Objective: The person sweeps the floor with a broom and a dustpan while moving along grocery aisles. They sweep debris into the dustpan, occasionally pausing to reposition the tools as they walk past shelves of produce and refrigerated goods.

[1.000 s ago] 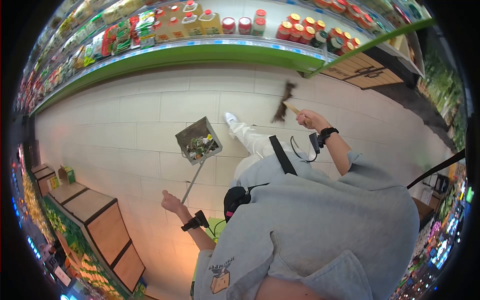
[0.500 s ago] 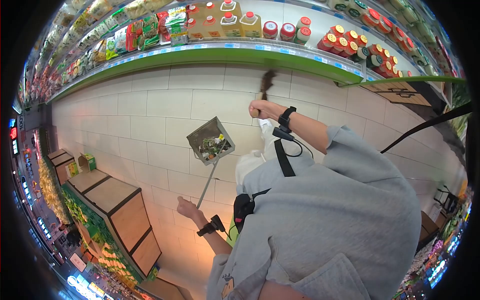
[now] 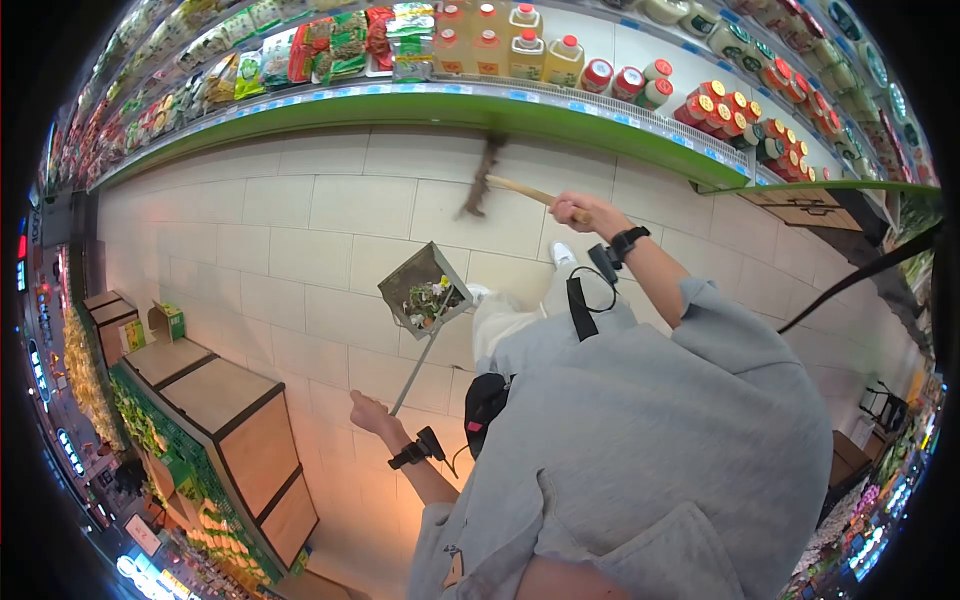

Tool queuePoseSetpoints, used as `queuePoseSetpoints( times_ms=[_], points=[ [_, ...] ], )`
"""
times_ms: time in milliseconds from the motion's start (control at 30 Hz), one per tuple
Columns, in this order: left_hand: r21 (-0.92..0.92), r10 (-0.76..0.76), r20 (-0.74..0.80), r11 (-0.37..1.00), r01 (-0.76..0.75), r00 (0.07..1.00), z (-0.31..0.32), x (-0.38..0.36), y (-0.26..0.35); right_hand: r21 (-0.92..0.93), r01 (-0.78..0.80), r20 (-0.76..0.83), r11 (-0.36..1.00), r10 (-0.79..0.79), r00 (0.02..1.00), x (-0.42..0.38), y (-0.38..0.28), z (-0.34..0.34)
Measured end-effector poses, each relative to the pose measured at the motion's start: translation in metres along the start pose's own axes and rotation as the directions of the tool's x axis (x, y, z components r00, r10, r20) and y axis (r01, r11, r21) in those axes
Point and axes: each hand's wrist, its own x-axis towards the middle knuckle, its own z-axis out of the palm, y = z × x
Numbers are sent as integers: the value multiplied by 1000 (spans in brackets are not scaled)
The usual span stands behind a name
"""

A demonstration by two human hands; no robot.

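Note:
My right hand [image 3: 588,212] is wrapped round the wooden handle of a broom [image 3: 524,190]. Its dark, blurred bristle head [image 3: 482,182] is at the floor below the shelf's green front edge. My left hand [image 3: 374,412] is closed on the top of a long thin handle [image 3: 412,375] that runs down to an open, box-like dustpan [image 3: 412,266]. Inside the dustpan lie green leaves and mixed scraps [image 3: 428,300]. The dustpan stands on the tiles near my white shoes, and a gap separates it from the broom head.
Along the far side runs a shelf with a green edge [image 3: 400,108], stocked with bags, jugs [image 3: 527,55] and red-lidded jars. Wooden display crates [image 3: 250,440] with produce stand at the lower left. Light tiles [image 3: 300,235] cover the floor. A black strap crosses at right.
The broom has swung from pointing at the shelf to lying across toward the left, its head nearer the dustpan. My right hand has moved slightly right. The dustpan has hardly moved.

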Motion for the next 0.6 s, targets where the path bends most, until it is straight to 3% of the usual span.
queuePoseSetpoints(
  times_ms=[133, 333, 400, 500, 533, 600],
  points=[
    [27, 29, 128, 999, -33, 991, -20, 65, -11, -47, -18, -56, 999, 15, 998, -10, -10, -8],
    [68, 54, 204, 995, -69, 977, -12, 132, -11, -296, 69, -298, 953, -161, 941, -52, 1, -3],
    [95, 80, 183, 991, -98, 980, -6, 152, -12, -290, -30, -433, 956, -104, 895, -42, -6, -10],
    [39, 8, 144, 999, -14, 989, -3, 192, -11, -334, -91, -418, 938, -61, 906, -9, -5, -12],
    [31, 11, 140, 999, -15, 990, -2, 200, -5, -230, 11, -401, 973, -105, 910, 5, 0, -11],
    [28, -44, 70, 999, 42, 997, -4, 214, 14, -254, 265, -309, 930, -338, 889, 68, -9, -40]
  ],
)
